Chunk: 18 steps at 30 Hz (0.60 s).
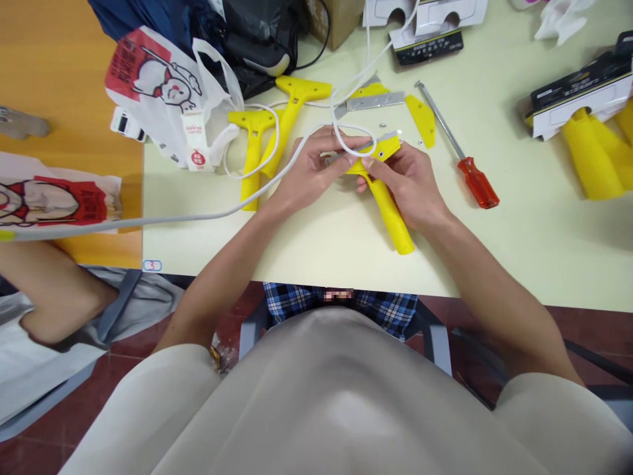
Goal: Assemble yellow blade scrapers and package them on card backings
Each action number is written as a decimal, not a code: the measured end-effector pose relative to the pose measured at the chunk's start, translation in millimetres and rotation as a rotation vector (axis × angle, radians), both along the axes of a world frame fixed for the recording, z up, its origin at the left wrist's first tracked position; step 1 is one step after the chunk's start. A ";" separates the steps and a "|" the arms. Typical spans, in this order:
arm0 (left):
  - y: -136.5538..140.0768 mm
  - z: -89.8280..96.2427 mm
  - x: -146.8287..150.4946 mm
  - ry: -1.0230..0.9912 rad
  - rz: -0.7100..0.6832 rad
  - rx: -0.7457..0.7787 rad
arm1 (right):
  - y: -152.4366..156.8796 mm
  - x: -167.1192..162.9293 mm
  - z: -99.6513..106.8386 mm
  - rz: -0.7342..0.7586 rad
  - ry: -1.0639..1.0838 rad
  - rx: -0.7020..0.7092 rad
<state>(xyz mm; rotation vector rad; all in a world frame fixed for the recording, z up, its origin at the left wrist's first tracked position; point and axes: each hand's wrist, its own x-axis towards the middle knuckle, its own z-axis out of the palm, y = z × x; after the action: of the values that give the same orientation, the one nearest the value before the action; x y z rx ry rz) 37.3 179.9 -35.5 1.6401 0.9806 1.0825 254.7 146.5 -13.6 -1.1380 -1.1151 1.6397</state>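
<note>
Between my two hands is a yellow scraper (392, 214), its handle slanting down toward the table's front edge and a metal blade showing along its head. My left hand (314, 170) pinches the left end of the head, while my right hand (413, 185) grips it at the right, thumb on the yellow plastic. Behind lie a loose metal blade (376, 101) and a yellow cover piece (422, 121). Small screws (382, 125) are scattered nearby. A screwdriver (479, 183) with a red handle rests to the right. Left of my hands lie two more yellow scraper handles (252, 158) (295, 109).
A white cable (212, 215) runs across the table and loops over my hands. Printed plastic bag (168, 86) and dark bags sit at back left. Black-and-white cartons (428, 46) stand at the back, with yellow handles (593, 158) at right. Another person's arm (59, 290) is at left.
</note>
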 end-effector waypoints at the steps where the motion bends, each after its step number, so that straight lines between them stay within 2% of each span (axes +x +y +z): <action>1: 0.1 0.0 0.2 0.003 -0.005 0.010 | -0.2 0.0 -0.4 -0.002 0.005 0.006; 5: -2.7 0.3 3.1 0.011 -0.027 0.087 | -0.5 -1.2 -0.8 -0.029 0.036 0.023; 10: -9.9 1.7 8.4 0.101 0.063 0.069 | 2.5 -2.8 0.1 -0.119 0.043 0.025; 15: -13.8 0.3 19.8 0.326 0.041 0.293 | 8.5 0.0 1.0 -0.245 0.033 0.108; 18: -19.6 7.2 40.6 0.496 -0.017 0.366 | 12.1 4.9 2.0 -0.316 -0.123 0.163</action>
<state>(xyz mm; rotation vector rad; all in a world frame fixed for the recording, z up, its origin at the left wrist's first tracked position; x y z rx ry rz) 77.9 160.3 -28.2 2.2837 1.1201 0.8946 259.7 158.7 -11.6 -1.2492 -1.0622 1.2284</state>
